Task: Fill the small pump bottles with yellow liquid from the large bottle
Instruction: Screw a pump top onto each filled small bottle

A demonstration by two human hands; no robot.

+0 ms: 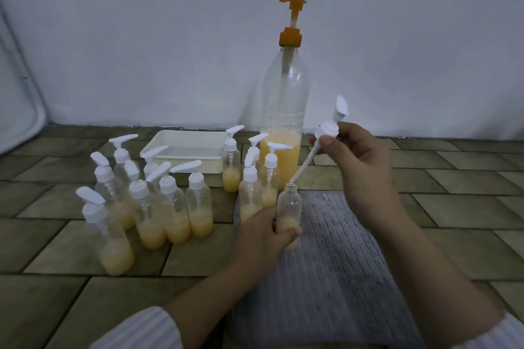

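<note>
Currently: one small pump bottle open, pump top held above it — recapping or uncapping, cannot tell which.

Item: small bottle (288, 214), upright, partly filled with yellow liquid, gripped low around its body by the left hand (262, 238), above the grey ribbed mat (326, 249) near the mat's far left corner. Item: white pump top (330, 130), pinched at its collar by the right hand (365, 161), fingers curled round it; its dip tube (304, 163) slants down and left, tip at the bottle's mouth. Tube axis is tilted, bottle axis vertical — seating would likely need the right hand swung over the neck. Large bottle (283, 133) stands behind on the tiled floor (71, 249), capped small bottles (170, 207) grouped to the left.
</note>
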